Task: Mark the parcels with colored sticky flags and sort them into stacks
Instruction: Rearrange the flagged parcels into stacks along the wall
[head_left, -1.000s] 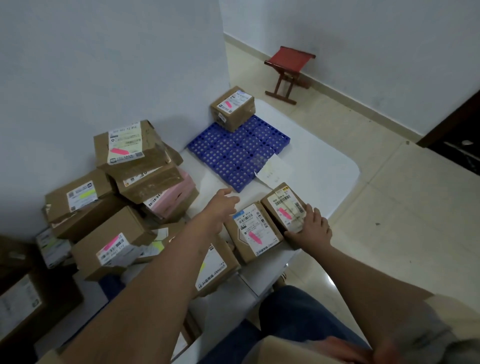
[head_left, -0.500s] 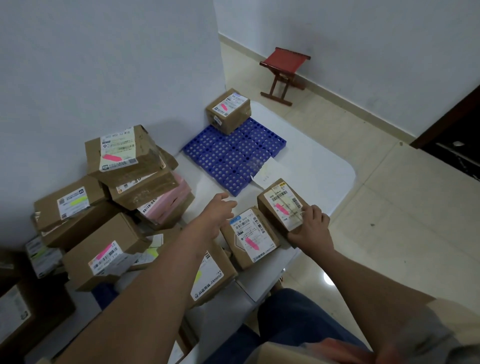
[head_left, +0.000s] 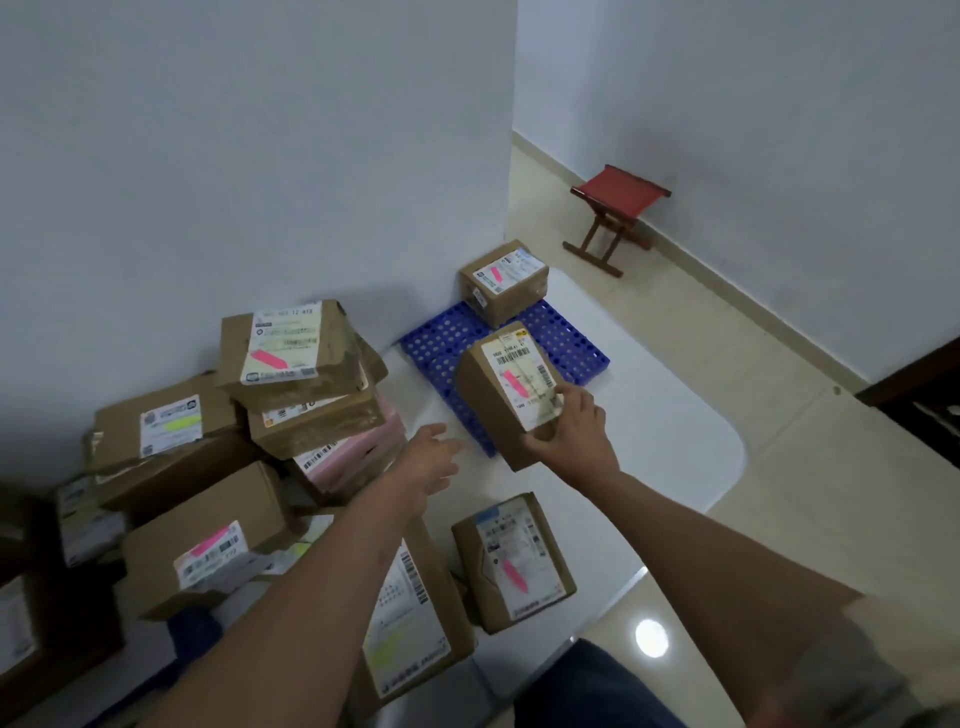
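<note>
Head camera view: two bare hands sorting flagged cardboard parcels on a white desk (head_left: 675, 415).

Right hand (head_left: 576, 434) grips a parcel (head_left: 498, 400) with a pink flag (head_left: 513, 383), tilted, above a blue perforated mat (head_left: 566, 338). Left hand (head_left: 428, 462) hovers with relaxed fingers, holding nothing. Another pink-flagged box (head_left: 504, 280) sits on the mat's far corner; a stack of parcels (head_left: 291, 379) stands left.

A bare home room: tiled floor (head_left: 727, 374), red folding stool (head_left: 618, 200)

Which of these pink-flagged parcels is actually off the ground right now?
The pink-flagged parcel gripped by the right hand, held tilted above the blue perforated mat. The other parcels rest on surfaces or stacks.
</note>
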